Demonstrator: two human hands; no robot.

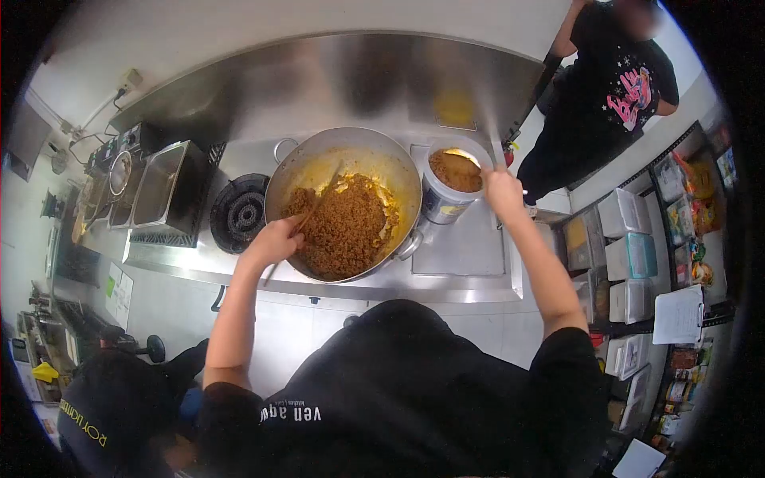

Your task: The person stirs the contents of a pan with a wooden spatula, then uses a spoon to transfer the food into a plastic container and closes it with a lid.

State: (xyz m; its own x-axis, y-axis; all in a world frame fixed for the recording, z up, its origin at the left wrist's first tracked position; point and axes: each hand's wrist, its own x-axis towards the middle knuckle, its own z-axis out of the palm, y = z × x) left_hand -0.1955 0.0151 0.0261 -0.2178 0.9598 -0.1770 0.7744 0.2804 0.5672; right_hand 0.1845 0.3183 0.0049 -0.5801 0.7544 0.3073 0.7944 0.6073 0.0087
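A large metal pot (pixel 408 171) holds brown, crumbly cooked food (pixel 347 231), with yellow, oily smears on its inner wall. My left hand (pixel 276 243) is over the pot's near left side, closed around the handle of a wooden spoon (pixel 320 201) that reaches into the food. To the right of the pot stands a white plastic bucket (pixel 444 209) with similar brown food in it. My right hand (pixel 504 193) is at the bucket's right rim, closed on a metal spoon (pixel 464 156) whose shiny bowl shows at the food's surface.
A black burner (pixel 243 211) lies left of the pot, and metal fryer basins (pixel 163 187) stand farther left. One person (pixel 606 95) stands at the back right; another person (pixel 119 414) is at the lower left. Shelves with containers (pixel 629 259) line the right side.
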